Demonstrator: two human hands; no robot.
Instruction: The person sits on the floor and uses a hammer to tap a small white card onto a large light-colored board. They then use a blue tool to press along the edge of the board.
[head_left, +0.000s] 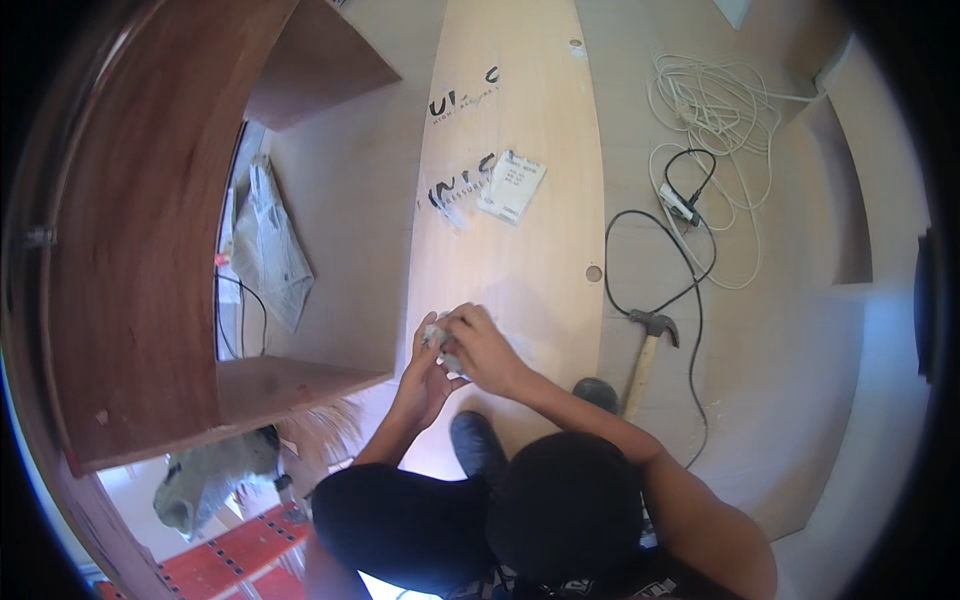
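My left hand (424, 388) is raised over a long pale wooden board (510, 290), its fingers curled round a small whitish, crinkled thing (436, 337), perhaps a plastic packet. From the other side my right hand (488, 352) reaches over with bent fingers pinching at the same thing. Most of it is hidden by the fingers, so I cannot tell its contents. Farther up the board lies a flat white printed packet (514, 187). Dark lettering and round holes mark the board's surface.
A claw hammer (645, 365) lies right of the board beside a black cable and a white power strip (679, 204). Coiled white cable (705, 105) lies beyond. At left stand a brown wooden cabinet (140, 250), a plastic bag (270, 250) and a red ladder (230, 550).
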